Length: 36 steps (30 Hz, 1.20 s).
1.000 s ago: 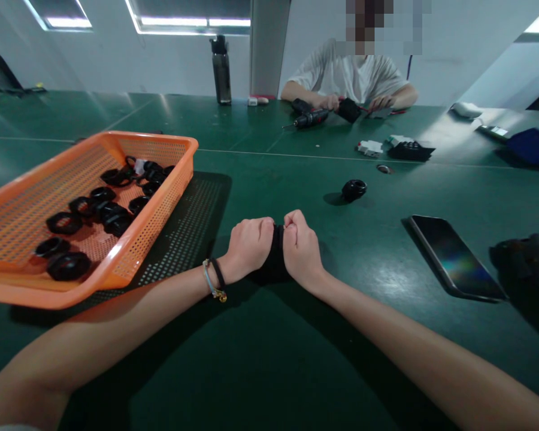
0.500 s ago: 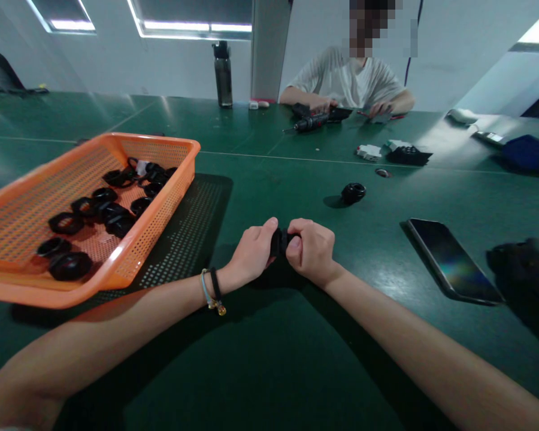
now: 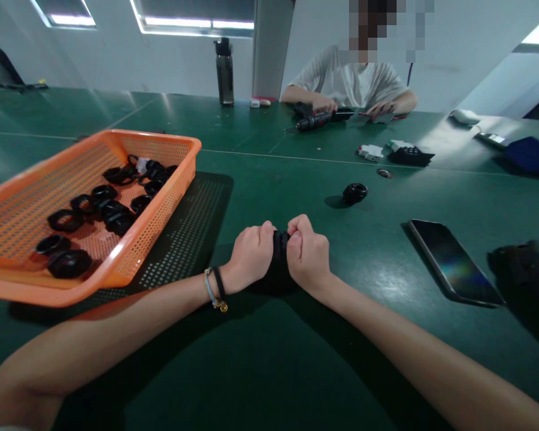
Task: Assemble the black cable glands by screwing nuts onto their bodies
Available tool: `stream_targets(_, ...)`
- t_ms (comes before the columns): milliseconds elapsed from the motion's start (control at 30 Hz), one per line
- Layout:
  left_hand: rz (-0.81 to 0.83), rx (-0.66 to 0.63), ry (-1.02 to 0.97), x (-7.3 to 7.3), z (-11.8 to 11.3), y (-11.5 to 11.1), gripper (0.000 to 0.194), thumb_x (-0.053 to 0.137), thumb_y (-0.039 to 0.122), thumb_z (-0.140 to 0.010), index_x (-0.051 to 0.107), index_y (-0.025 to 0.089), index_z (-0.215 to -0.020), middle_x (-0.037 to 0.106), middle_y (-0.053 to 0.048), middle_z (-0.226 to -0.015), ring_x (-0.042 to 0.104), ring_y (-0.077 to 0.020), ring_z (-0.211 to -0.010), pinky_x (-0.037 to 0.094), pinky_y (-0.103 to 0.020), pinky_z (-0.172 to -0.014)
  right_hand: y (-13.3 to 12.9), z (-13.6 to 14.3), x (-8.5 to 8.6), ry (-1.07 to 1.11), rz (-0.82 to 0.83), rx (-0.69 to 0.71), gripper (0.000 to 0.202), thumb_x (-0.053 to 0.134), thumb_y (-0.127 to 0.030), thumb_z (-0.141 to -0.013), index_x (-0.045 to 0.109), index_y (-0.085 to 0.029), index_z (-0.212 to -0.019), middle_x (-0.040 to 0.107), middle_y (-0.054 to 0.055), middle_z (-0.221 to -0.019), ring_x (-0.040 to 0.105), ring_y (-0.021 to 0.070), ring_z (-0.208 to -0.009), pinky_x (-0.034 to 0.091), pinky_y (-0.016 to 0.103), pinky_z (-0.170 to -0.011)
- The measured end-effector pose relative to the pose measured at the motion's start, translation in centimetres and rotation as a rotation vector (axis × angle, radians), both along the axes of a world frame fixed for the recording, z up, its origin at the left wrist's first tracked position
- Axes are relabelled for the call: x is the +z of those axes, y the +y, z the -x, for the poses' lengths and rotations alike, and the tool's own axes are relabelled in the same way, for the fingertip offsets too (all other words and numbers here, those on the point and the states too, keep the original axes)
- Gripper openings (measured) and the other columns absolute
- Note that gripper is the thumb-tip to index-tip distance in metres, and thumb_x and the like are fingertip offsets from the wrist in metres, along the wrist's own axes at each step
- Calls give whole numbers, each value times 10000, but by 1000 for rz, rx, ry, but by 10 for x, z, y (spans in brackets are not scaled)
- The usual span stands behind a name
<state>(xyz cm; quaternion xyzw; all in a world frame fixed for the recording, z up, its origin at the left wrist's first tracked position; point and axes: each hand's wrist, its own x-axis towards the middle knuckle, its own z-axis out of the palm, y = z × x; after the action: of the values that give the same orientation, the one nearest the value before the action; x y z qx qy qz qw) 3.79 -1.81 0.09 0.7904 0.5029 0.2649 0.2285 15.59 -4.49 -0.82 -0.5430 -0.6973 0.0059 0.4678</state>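
A black ridged part (image 3: 281,240) is held between my two hands over the green table, mostly covered by the fingers. My left hand (image 3: 251,254) is closed round its left end, and my right hand (image 3: 309,254) grips its right end in a fist. To the left, an orange mesh basket (image 3: 161,230) holds several black ring-shaped and nut-like parts (image 3: 69,263). Beyond my right hand, one more black round part (image 3: 354,193) lies by itself on the table.
A phone (image 3: 453,260) lies at the right, beside a dark object (image 3: 527,269). Across the table (image 3: 269,179), a person in a white shirt sits behind a power drill (image 3: 313,121). A bottle (image 3: 225,78) stands at the back; small connectors (image 3: 408,155) lie at the back right.
The fingers of my right hand have turned and curled tighter round the black part. My left hand has shifted slightly, its thumb lower. The view has moved a little.
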Motion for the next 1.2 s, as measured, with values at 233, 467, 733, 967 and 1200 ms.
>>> stream_targets(233, -163, -45, 125, 0, 2, 5, 475, 181, 207, -903, 621, 145, -736, 675, -79, -662, 618, -190, -618, 398, -282, -570, -1, 9, 1, 223, 212, -91, 136, 262, -200, -781, 315, -243, -664, 344, -42, -519, 353, 134, -468, 243, 275, -494)
stream_targets(467, -194, -71, 141, 2, 3, 6, 454, 191, 200, -887, 614, 153, -729, 649, -60, -635, 593, -182, -587, 359, -280, -554, -1, 10, 0, 313, 257, -88, 164, 263, -217, -802, 315, -240, -649, 341, -47, -526, 362, 124, -472, 252, 272, -500)
stream_targets(733, 43, 69, 2, -3, 6, 22, 346, 253, 176, -894, 540, 176, -702, 616, -42, -686, 583, -187, -696, 420, -282, -639, 13, -15, -7, -73, 187, 291, 412, 367, -548, -856, 428, -189, -1048, 621, 56, -812, 597, 197, -658, 436, 312, -567)
stream_targets(967, 46, 91, -152, -16, 10, 27, 404, 199, 207, -912, 520, 184, -668, 558, -24, -618, 562, -170, -632, 429, -259, -575, 14, -15, -13, -120, 109, 307, 510, 285, -603, -876, 420, -185, -1134, 616, 145, -1072, 608, 268, -966, 498, 422, -775)
stream_targets(1200, -88, 59, 66, -10, 11, 18, 355, 259, 216, -898, 603, 137, -861, 661, -88, -781, 604, -216, -743, 452, -320, -683, 2, -4, -8, 30, 253, 238, 350, 356, -480, -893, 430, -181, -1060, 628, 115, -952, 617, 235, -797, 495, 381, -669)
